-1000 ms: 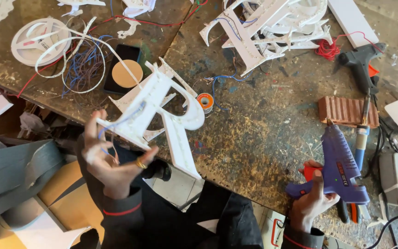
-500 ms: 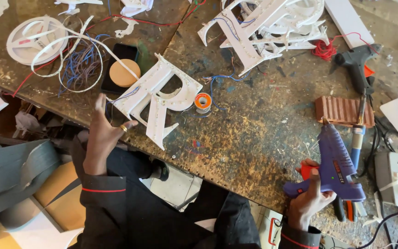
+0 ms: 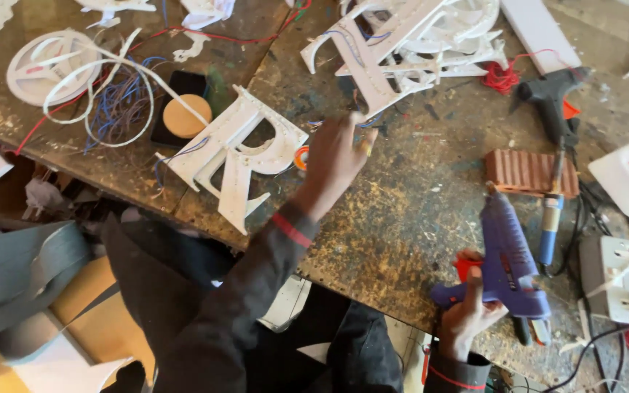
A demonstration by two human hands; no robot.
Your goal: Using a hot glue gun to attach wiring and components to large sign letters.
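Set down since the earlier frame, the white R-shaped sign letter of thin sheet plastic (image 3: 236, 161) now lies flat at centre left on the scarred worktable (image 3: 402, 218). It looks light, stiff and brittle-edged; its straight stem seems the safest hold. Above, the left hand (image 3: 336, 160) reaches with fingers loosely spread, holding nothing, toward the pile of white letters (image 3: 409, 44). At lower right, the right hand (image 3: 475, 313) is wrapped around the purple glue gun (image 3: 507, 262).

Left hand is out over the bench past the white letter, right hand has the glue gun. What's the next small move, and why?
Probably reach the left hand a little farther to the pile of white letters and take one. The hand is empty, fingers spread, just short of that pile, while the white letter lies flat beside the wrist. The right hand grips the purple glue gun, resting on the workbench.
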